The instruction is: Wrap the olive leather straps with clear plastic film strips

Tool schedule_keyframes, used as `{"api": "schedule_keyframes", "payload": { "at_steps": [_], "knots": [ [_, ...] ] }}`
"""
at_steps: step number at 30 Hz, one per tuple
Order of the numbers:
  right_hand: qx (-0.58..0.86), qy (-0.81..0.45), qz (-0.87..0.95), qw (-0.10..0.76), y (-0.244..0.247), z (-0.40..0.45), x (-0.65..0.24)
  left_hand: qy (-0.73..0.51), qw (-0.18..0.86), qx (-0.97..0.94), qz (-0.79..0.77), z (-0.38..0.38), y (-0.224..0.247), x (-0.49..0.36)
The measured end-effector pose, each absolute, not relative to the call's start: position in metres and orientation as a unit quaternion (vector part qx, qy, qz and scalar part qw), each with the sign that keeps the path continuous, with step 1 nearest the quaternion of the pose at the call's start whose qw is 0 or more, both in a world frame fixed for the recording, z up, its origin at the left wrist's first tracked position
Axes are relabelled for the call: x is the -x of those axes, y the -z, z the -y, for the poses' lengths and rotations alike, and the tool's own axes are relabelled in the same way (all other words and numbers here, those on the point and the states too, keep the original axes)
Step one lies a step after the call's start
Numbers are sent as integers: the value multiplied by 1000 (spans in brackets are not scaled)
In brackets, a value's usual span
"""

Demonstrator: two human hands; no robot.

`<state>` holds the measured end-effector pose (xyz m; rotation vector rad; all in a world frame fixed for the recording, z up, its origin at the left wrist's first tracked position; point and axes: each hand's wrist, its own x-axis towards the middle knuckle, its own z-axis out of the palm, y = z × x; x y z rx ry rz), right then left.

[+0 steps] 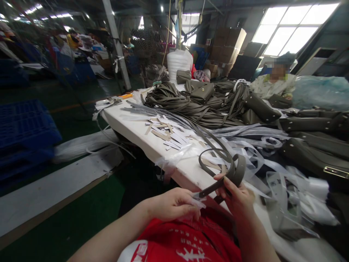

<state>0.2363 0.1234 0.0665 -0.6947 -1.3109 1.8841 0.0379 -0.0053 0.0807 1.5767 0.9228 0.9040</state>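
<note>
My right hand (238, 196) is closed round a dark olive-grey strap (238, 169), which loops up above the fingers in a loose coil. One flat end of the strap slants down to my left hand (178, 204). The left fingers are pinched together on a crumpled piece of thin whitish plastic film (200, 204) at that end. Whether they also grip the strap itself is hard to see. Both hands are just above my red apron (191, 238), at the near edge of the white table (188, 178).
On the table lie short paper and grey strips (169, 134), a big heap of straps (174, 103), plastic wrapping (253, 153) and several dark bags (316, 153). Across the table sits a person (275, 85). Blue pallets (27, 134) and a long board (62, 189) are on the floor at left.
</note>
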Motion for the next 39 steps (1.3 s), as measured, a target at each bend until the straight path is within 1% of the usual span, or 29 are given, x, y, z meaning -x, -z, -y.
{"api": "schedule_keyframes", "payload": {
  "at_steps": [6,8,11,13,14,16,18,19,20,21,25,26,27,31,33,36,39],
  "knots": [
    [315,-673,586,323,-66,-120,-236,-369,486,-664,-431,4,-77,-40],
    [309,-679,603,284,-66,-114,-231,-367,480,-667,-436,3,-76,-41],
    [283,-697,627,203,-65,-106,-224,-361,470,-677,-437,0,-74,-42],
    [274,-706,625,189,-65,-106,-221,-359,461,-681,-442,0,-74,-42],
    [278,-714,609,204,-65,-109,-222,-356,458,-683,-444,0,-75,-42],
    [299,-723,558,277,-67,-116,-223,-352,453,-688,-445,0,-77,-43],
    [328,-695,522,368,-67,-121,-223,-358,450,-687,-443,-1,-79,-44],
    [344,-671,522,400,-67,-121,-221,-368,448,-684,-443,-1,-79,-44],
    [356,-647,534,412,-66,-119,-219,-381,445,-678,-444,-2,-79,-43],
    [362,-632,555,403,-64,-116,-215,-397,440,-671,-445,-3,-78,-43],
    [316,-640,649,266,-58,-98,-202,-456,411,-636,-467,-6,-71,-36],
    [313,-639,655,256,-60,-98,-202,-463,405,-622,-484,-6,-69,-34],
    [317,-633,649,279,-63,-100,-203,-467,399,-607,-503,-5,-67,-32],
    [303,-587,567,492,-90,-121,-218,-441,406,-592,-538,-5,-63,-26],
    [259,-565,545,562,-107,-129,-222,-421,419,-598,-539,-5,-61,-27],
    [189,-554,549,596,-125,-130,-218,-414,443,-590,-533,-7,-58,-31],
    [179,-559,562,583,-129,-124,-208,-420,473,-584,-508,-9,-57,-34]
  ]
}}
